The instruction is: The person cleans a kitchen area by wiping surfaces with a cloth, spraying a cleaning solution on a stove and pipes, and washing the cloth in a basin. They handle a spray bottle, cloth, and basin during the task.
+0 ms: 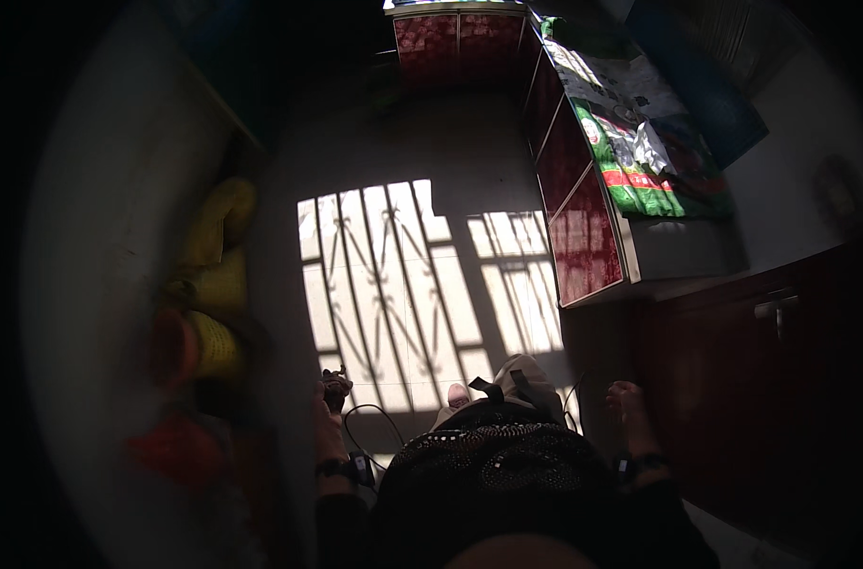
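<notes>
- Dark object [335, 390]: located at the left hand, above the left edge of the sunlit floor patch; kind too dark to identify.
- Left hand [327, 424]: fingers closed around the dark object; individual finger positions cannot be told.
- Right hand [625, 400]: fingers curled toward the palm, near the red door [735, 379].
- Wristbands [361, 468]: one on each wrist.
- Floor [408, 327]: crossed by barred shadows.
- Counter [683, 247]: front right, bearing a green-and-white sack [631, 142].
- Yellow container [218, 346]: far left.
</notes>
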Available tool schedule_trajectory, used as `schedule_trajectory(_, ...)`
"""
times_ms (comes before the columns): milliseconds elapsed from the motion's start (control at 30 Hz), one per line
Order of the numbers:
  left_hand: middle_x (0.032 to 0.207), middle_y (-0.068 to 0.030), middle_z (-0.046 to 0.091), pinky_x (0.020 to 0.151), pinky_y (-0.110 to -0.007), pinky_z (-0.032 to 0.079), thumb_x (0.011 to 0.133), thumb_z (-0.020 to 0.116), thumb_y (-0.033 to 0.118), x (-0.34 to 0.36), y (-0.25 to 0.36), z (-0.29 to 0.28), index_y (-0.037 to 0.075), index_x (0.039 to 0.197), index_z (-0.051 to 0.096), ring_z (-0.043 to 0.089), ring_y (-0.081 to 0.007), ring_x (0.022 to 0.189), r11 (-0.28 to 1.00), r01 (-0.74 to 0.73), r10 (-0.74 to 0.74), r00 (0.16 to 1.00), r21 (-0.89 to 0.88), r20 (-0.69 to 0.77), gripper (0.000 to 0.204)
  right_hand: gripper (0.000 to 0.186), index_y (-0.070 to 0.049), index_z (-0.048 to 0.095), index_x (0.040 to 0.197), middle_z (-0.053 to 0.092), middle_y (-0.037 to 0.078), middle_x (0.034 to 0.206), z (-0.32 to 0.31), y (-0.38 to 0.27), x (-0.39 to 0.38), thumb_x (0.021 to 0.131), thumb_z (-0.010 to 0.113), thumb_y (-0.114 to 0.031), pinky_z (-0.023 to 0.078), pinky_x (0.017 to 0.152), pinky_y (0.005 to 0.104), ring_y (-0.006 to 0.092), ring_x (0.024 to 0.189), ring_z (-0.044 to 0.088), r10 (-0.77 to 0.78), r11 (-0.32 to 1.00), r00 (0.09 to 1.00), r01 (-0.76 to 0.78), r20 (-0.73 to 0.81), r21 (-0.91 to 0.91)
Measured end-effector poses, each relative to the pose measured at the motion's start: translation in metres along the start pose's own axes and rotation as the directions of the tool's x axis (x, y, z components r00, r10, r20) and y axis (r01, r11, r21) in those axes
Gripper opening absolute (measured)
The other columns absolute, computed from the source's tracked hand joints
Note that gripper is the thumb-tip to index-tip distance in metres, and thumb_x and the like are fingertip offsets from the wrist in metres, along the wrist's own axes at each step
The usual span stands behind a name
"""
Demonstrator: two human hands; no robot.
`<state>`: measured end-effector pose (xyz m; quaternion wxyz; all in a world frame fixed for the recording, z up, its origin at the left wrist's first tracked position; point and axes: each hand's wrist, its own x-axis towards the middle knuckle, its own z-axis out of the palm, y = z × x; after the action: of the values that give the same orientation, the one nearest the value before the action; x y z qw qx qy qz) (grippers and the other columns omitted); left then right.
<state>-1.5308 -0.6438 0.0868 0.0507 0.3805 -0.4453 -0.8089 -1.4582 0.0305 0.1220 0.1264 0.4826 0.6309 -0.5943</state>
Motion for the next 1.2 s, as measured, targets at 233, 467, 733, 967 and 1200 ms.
schedule_trajectory(233, 0.079, -0.0010, 0.053, 0.045, -0.015, 0.041, 0.090, 0.053, 0.015, 0.152, 0.073, 0.157, -0.003, 0.120, 0.048, 0.049, -0.0041, 0.058, 0.952, 0.140, -0.012, 0.907, -0.273, 0.422, 0.035, 0.018, -0.006, 0.057, 0.096, 0.059, 0.004, 0.075, 0.061, -0.134, 0.110, 0.079, 0.061, -0.011, 0.047, 0.051, 0.0277, 0.0161, 0.061, 0.058, 0.017, 0.998, 0.999, -0.019, 0.027, 0.062)
schedule_trajectory(467, 0.065, 0.0001, 0.054, 0.046, -0.019, 0.042, 0.089, 0.052, 0.023, 0.195, 0.126, 0.252, 0.001, 0.103, 0.058, 0.049, -0.0067, 0.053, 0.920, -0.155, 0.081, 0.974, -0.361, -0.212, 0.027, 0.022, -0.007, 0.059, 0.097, 0.060, 0.001, 0.080, 0.220, -0.361, 0.251, 0.078, 0.068, -0.014, 0.045, 0.051, 0.0240, 0.0116, 0.062, 0.059, -0.029, 0.981, 0.948, 0.088, 0.316, -0.173)
schedule_trajectory(733, 0.086, -0.0082, 0.065, 0.063, -0.031, 0.051, 0.087, 0.054, 0.030, 0.288, 0.180, 0.303, 0.005, 0.095, 0.060, 0.061, -0.0166, 0.073, 0.962, -0.162, 0.133, 0.981, -0.220, -0.137, 0.027, 0.027, -0.002, 0.058, 0.103, 0.063, 0.002, 0.088, 0.352, -0.564, 0.355, 0.079, 0.067, -0.011, 0.047, 0.055, 0.0216, 0.0103, 0.072, 0.061, -0.232, 0.882, 0.885, 0.366, 0.404, -0.297)
schedule_trajectory(967, 0.098, -0.0119, 0.062, 0.077, -0.037, 0.053, 0.090, 0.052, 0.025, 0.538, 0.239, 0.428, 0.001, 0.105, 0.057, 0.062, -0.0228, 0.091, 0.963, 0.013, 0.005, 0.998, -0.268, 0.066, 0.028, 0.039, 0.002, 0.051, 0.117, 0.064, 0.014, 0.093, 0.379, -0.618, 0.389, 0.081, 0.060, -0.011, 0.050, 0.057, 0.0339, 0.0255, 0.068, 0.063, 0.046, 0.987, 0.994, -0.029, 0.102, -0.159)
schedule_trajectory(1200, 0.113, -0.0094, 0.060, 0.089, -0.032, 0.047, 0.085, 0.060, 0.027, 0.675, 0.349, 0.718, 0.001, 0.120, 0.053, 0.057, -0.0198, 0.102, 0.996, -0.090, 0.091, 0.897, -0.022, 0.432, 0.045, 0.032, -0.005, 0.058, 0.104, 0.062, 0.003, 0.083, 0.446, -0.733, 0.427, 0.076, 0.070, -0.014, 0.047, 0.054, 0.0249, 0.0123, 0.066, 0.060, -0.026, 1.000, 0.996, 0.027, 0.085, -0.009)
